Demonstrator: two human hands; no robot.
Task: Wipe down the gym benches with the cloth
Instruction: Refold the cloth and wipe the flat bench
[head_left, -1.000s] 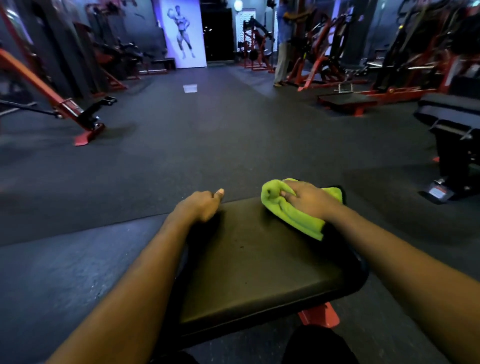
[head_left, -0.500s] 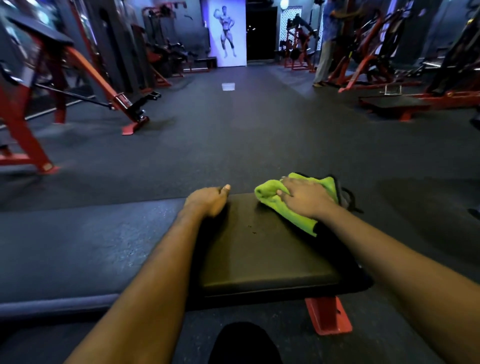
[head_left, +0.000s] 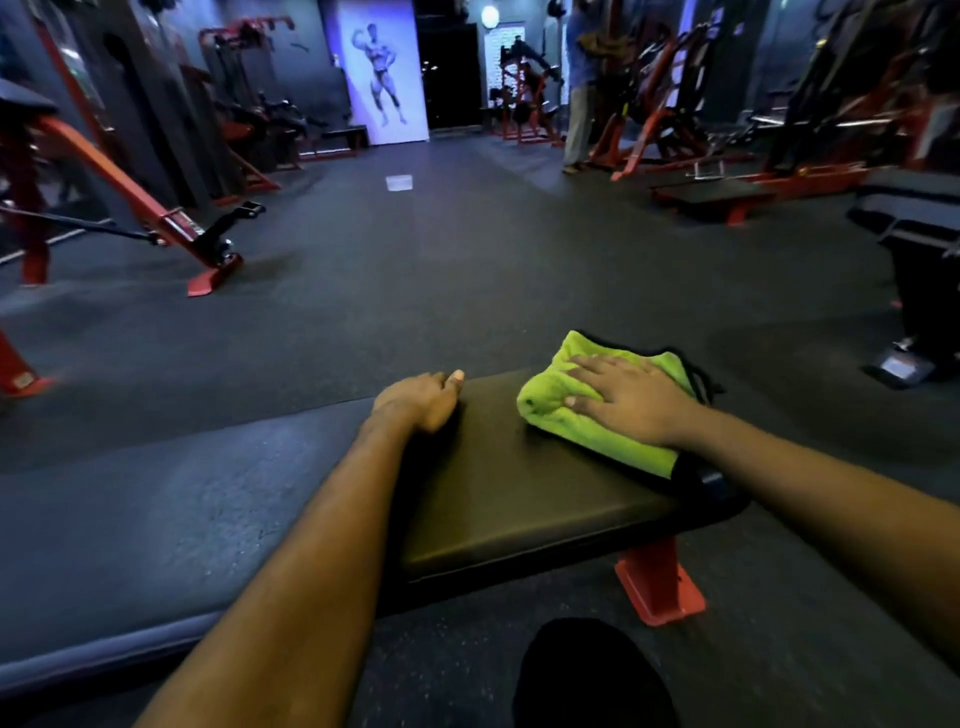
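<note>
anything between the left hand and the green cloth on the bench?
Only bare black bench pad separates the left hand from the green cloth under the right hand; nothing sits on that strip. The head view shows it.

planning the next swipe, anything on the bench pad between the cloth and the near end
Nothing visible. The right hand presses the cloth at the far right corner, and the bench pad is bare from there to the near end. The left hand sits at the far left edge.
</note>
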